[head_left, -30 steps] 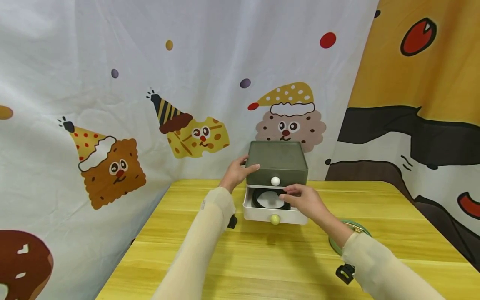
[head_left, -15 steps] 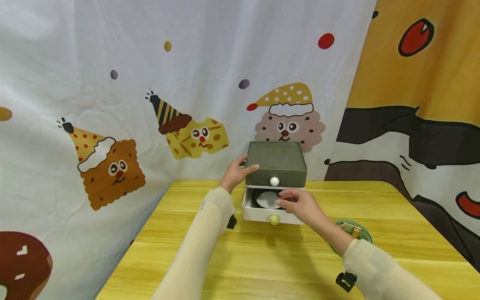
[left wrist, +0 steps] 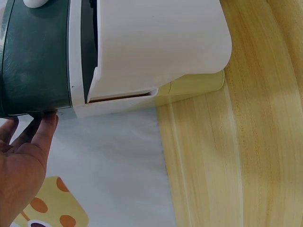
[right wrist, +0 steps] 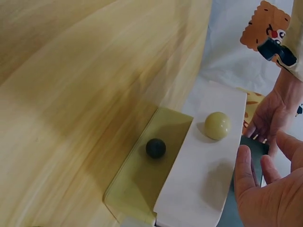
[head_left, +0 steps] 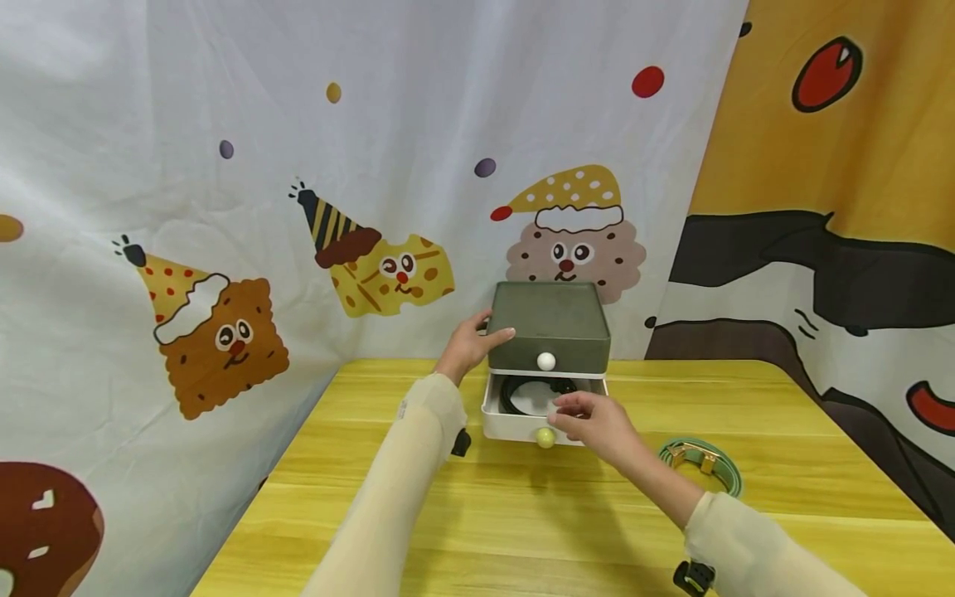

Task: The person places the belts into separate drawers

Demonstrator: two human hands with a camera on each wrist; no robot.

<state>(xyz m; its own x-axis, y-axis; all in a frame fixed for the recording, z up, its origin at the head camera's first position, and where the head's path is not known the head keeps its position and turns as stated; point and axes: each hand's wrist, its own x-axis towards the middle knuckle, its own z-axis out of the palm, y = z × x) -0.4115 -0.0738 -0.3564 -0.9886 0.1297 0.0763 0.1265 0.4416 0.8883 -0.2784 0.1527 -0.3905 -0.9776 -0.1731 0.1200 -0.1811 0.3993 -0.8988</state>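
A small drawer cabinet with a dark green top tier (head_left: 550,319) stands at the back of the table. Its white middle drawer (head_left: 507,427) is pulled out, a yellow knob (head_left: 545,437) on its front. Inside lies a black coil (head_left: 510,396), perhaps a rolled belt. My left hand (head_left: 467,347) rests against the cabinet's left side; in the left wrist view its fingers (left wrist: 45,130) touch the green tier. Over the white drawer's front right part hovers my right hand (head_left: 597,424), fingers bent loosely, nothing between them.
A coiled green belt (head_left: 729,474) with a gold buckle lies on the wooden table (head_left: 492,531), right of the cabinet. Below the white drawer is a yellow drawer (right wrist: 151,182) with a dark green knob (right wrist: 155,148). A printed curtain (head_left: 418,99) hangs behind.
My right hand has drawn back and down from inside the drawer to its front edge, uncovering more of the black coil and the green belt. The left hand stays put.
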